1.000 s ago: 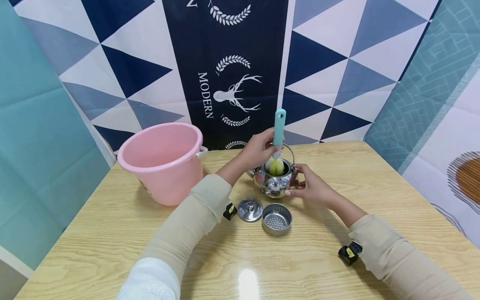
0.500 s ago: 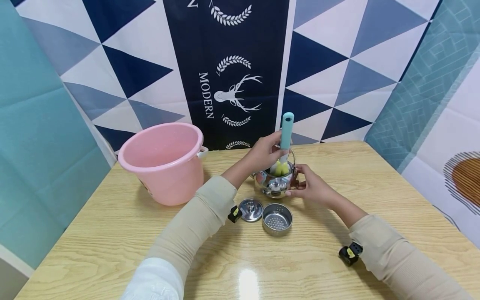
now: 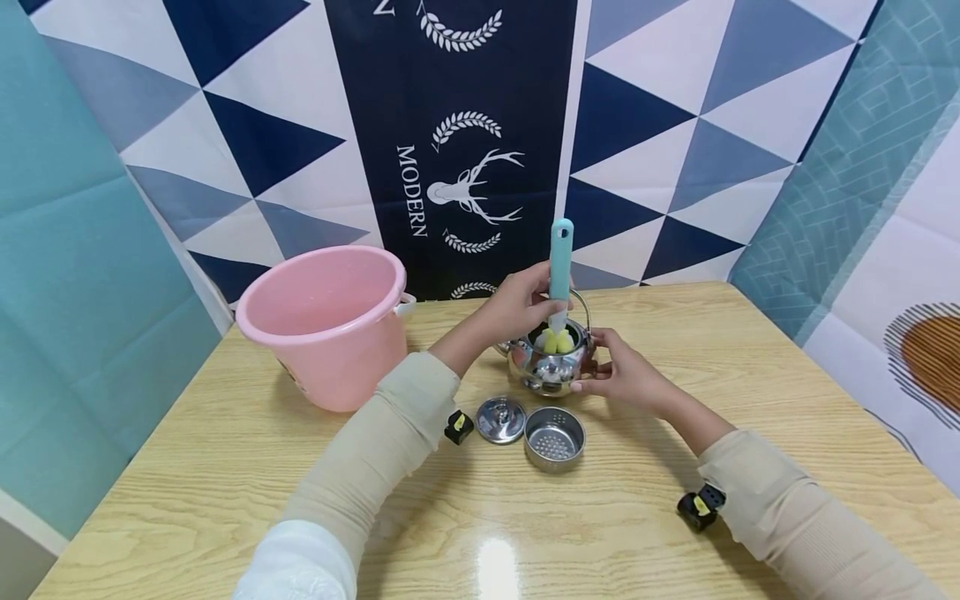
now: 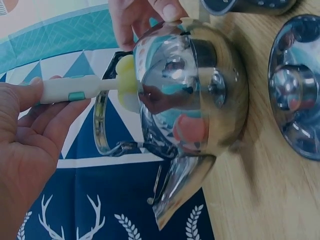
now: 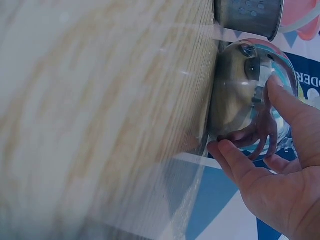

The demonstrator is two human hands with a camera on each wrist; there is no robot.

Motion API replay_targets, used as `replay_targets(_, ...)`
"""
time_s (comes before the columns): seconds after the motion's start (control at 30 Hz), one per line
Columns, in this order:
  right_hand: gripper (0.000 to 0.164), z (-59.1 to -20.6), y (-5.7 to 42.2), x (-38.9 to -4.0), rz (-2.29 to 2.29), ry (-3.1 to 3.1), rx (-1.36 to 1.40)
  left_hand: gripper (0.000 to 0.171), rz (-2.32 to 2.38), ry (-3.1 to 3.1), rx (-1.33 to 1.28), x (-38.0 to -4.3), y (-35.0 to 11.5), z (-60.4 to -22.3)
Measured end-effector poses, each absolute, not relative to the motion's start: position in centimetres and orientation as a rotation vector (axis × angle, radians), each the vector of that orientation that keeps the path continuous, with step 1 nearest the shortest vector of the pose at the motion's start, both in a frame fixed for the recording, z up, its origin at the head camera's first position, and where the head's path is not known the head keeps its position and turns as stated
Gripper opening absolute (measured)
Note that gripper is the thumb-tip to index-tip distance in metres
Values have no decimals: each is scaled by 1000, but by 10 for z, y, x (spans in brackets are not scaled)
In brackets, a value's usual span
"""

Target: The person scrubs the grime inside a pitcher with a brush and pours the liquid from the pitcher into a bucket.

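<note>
A shiny metal teapot (image 3: 546, 371) stands on the table, its spout to the left and its hoop handle raised. My left hand (image 3: 517, 307) grips the turquoise and white handle of a cleaning brush (image 3: 560, 262). The brush's yellow and white sponge head (image 4: 127, 80) sits in the pot's mouth, its lower part hidden inside. On the pot's right side my right hand (image 3: 626, 375) holds the body, thumb in front and fingers curved round behind, as the right wrist view (image 5: 270, 185) shows. In front of the pot lie its knobbed lid (image 3: 501, 419) and a perforated metal strainer (image 3: 554, 439).
A pink bucket (image 3: 337, 367) with a white handle stands left of the teapot, near my left forearm. The wooden table (image 3: 600, 517) reaches back to a patterned cloth backdrop (image 3: 480, 83).
My left hand and the brush swung to the right, then came back left; the brush handle tilts less now. My right hand, the teapot, lid and strainer have stayed put.
</note>
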State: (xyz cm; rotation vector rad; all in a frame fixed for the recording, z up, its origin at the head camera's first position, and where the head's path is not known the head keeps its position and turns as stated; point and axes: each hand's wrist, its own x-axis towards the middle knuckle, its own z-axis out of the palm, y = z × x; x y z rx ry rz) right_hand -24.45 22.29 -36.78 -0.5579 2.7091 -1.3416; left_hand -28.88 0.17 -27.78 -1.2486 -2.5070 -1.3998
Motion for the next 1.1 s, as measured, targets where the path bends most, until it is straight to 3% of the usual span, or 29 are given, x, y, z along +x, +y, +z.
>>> replay_targets(0.6, 85, -367, 221, -243, -1372, 2715, -593, 32, -1434, -2509, -1178, -297, -11, -277)
replay_targets(1.1, 86, -370, 221, -247, -1358, 2727, -601, 25, -1473, -2442, -1254, -305, 1, -280)
